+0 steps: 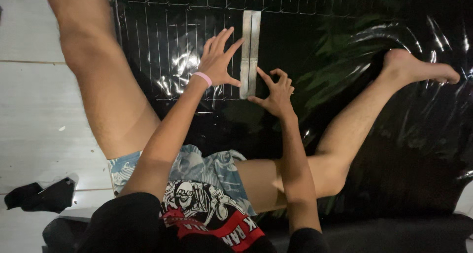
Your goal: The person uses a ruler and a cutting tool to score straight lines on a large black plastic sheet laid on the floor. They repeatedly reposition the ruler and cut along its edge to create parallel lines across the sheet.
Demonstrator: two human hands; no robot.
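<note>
A long flat metal bar (251,46) lies upright in view on a shiny black sheet (394,134) ruled with thin white grid lines. My left hand (219,61), with a pink band on the wrist, is spread wide just left of the bar, its thumb touching the bar's lower edge. My right hand (277,93) sits at the bar's near end with fingers curled apart, fingertips at the bar's corner. Neither hand grips anything.
My bare legs stretch out on both sides, the left leg (103,85) over pale floor tiles (29,110), the right foot (419,68) on the black sheet. A dark crumpled cloth (42,195) lies on the tiles at the lower left.
</note>
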